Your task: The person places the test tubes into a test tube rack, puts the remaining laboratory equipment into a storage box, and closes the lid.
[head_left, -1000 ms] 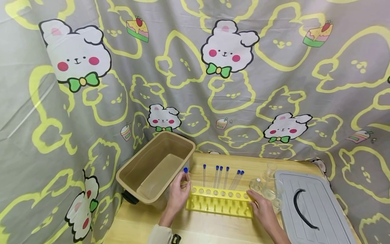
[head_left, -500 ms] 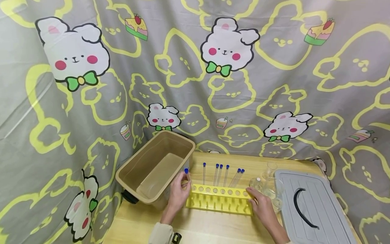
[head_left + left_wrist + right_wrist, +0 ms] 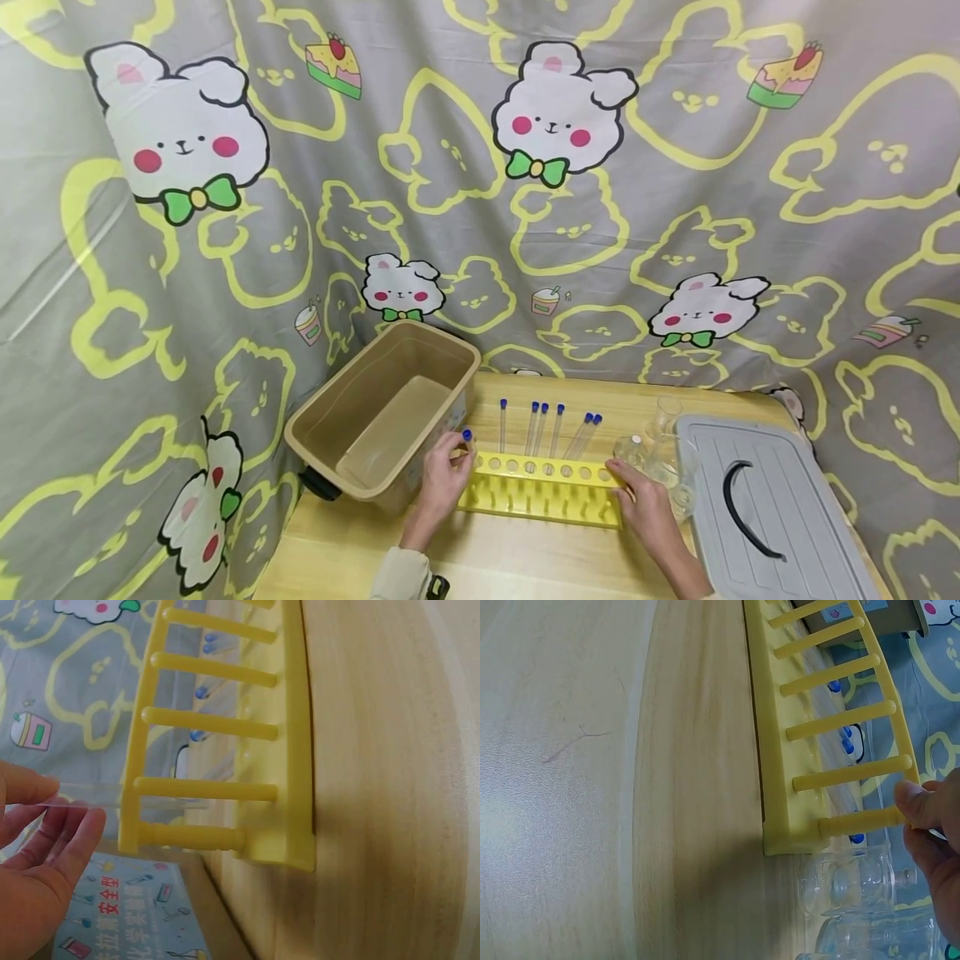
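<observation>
My left hand [image 3: 444, 479] pinches a clear test tube [image 3: 90, 795] with a blue cap [image 3: 467, 435] at the left end of a yellow test tube rack [image 3: 540, 518]. In the left wrist view the tube passes the rack's top plate, its lower end showing among the pegs. At the opposite end, my right hand [image 3: 645, 497] grips the top plate's corner between thumb and fingers, as the right wrist view [image 3: 937, 817] also shows. Behind the rack lie several more capped test tubes [image 3: 557, 429]. The rack stands upright on the wooden table [image 3: 525, 558].
A brown bin [image 3: 341, 408] stands at the left, with a blue printed label [image 3: 135, 915] on its side. Clear glassware [image 3: 632, 452] is close behind my right hand. At the right lies a grey lid [image 3: 787, 508] with a black handle. A patterned curtain [image 3: 465, 208] hangs behind.
My left hand has lowered slightly and shifted right, bringing the tube's blue cap down toward the rack's left end. The right hand keeps its hold on the rack.
</observation>
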Demonstrator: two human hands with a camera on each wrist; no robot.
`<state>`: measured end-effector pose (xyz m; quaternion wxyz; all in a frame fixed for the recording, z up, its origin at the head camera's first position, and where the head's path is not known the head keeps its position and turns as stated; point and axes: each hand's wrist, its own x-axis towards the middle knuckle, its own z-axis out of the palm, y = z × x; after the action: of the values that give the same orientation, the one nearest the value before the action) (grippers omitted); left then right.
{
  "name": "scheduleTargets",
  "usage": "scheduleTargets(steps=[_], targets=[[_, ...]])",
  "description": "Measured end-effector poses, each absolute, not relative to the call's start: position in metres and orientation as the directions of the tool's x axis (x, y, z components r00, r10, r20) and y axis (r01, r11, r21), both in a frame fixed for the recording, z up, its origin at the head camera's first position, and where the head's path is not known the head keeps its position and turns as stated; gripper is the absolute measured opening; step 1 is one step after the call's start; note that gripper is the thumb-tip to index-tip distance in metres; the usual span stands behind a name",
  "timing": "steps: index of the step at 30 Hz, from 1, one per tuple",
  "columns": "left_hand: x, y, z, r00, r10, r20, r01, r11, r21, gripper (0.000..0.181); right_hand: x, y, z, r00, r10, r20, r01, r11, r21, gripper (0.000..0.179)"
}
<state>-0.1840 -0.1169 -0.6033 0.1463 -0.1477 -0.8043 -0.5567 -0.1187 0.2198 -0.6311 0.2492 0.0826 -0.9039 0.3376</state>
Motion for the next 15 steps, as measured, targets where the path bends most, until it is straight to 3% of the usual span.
scheduleTargets(steps=[15], targets=[[-0.1849,-0.1125,-0.6106,-0.894,0.09,0.439,0.439,0.373,0.817,0.024,-0.1192,0.2199,-0.6333,-0.86,0.027,0.51,-0.311,0.764,-0.565,0.051]])
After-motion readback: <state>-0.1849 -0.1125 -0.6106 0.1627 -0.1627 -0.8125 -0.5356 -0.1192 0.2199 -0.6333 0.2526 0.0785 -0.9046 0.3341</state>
